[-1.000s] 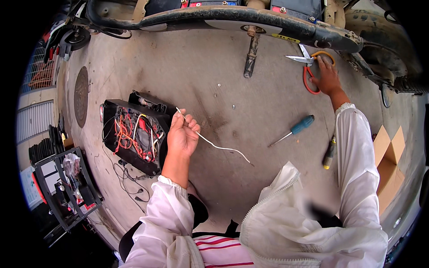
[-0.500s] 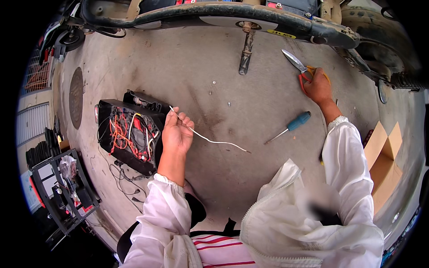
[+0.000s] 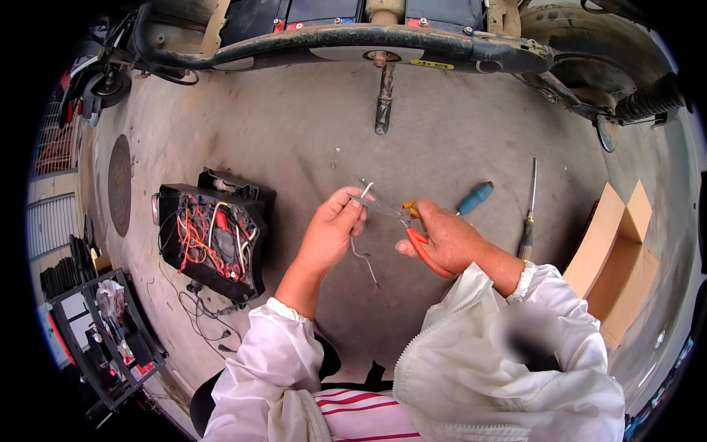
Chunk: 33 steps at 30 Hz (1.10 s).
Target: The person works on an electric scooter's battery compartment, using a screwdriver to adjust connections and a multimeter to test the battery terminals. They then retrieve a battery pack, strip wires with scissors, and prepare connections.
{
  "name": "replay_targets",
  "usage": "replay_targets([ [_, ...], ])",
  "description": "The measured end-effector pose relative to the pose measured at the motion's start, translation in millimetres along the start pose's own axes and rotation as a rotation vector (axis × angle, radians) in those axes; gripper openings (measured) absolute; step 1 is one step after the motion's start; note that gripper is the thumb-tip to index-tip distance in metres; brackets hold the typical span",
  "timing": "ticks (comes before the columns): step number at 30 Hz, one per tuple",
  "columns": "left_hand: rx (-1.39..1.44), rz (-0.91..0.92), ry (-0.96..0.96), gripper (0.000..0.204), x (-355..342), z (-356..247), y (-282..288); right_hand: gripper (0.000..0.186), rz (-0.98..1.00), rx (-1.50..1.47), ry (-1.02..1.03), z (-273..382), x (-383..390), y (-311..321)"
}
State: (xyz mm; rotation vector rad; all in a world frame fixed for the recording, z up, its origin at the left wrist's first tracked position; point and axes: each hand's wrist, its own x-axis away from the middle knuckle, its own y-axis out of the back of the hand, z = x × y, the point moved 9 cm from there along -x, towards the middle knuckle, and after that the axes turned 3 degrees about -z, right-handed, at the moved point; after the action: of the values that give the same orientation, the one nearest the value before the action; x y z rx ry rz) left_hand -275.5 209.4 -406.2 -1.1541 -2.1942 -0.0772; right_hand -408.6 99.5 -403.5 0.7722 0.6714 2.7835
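Note:
Between thumb and fingers, my left hand (image 3: 333,230) pinches a thin white wire (image 3: 361,254). One short end sticks up above the fingertips and the longer tail hangs down, curling toward the floor. My right hand (image 3: 449,236) is wrapped round the red and orange handles of a pair of scissors (image 3: 414,234). Their blades (image 3: 383,208) reach left to the upper end of the wire, close by my left fingertips. Whether the blades touch the wire I cannot tell. To the left sits a black plastic case (image 3: 213,236) full of red, orange and white wires.
A blue-handled screwdriver (image 3: 475,197) and a long screwdriver (image 3: 530,214) lie right of my hands. Farther right stands an open cardboard box (image 3: 607,243). A vehicle frame (image 3: 324,38) spans the far side, its dirty metal stand (image 3: 384,99) pointing down. Loose black cables (image 3: 195,317) lie beside the case.
My right hand has brought the scissors left and nearer, up to the wire. My left hand has moved right, and the wire now hangs down instead of stretching right.

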Motion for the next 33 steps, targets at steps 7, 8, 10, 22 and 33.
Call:
replay_targets([
  [7, -0.127, 0.008, -0.026, 0.016, 5.0, -2.8, -13.6, 0.073, -0.015, 0.005, -0.075, 12.1, 13.4, 7.8],
  [8, -0.141, 0.011, -0.026, 0.015, 5.6, -5.3, -15.3, 0.072, -0.004, 0.004, -0.093, 13.4, 14.3, 8.1],
  [10, -0.112, -0.006, -0.019, 0.015, 5.9, -7.8, -15.7, 0.072, 0.002, -0.013, -0.112, 14.0, 15.6, 7.5],
  [22, -0.128, -0.032, -0.001, 0.015, 9.0, -11.2, -8.9, 0.070, -0.033, -0.035, -0.043, 20.4, 13.4, 6.0],
  [33, -0.206, -0.001, -0.062, 0.016, 6.6, -7.2, -12.1, 0.068, 0.027, -0.032, -0.099, 12.9, 13.0, 1.2],
])
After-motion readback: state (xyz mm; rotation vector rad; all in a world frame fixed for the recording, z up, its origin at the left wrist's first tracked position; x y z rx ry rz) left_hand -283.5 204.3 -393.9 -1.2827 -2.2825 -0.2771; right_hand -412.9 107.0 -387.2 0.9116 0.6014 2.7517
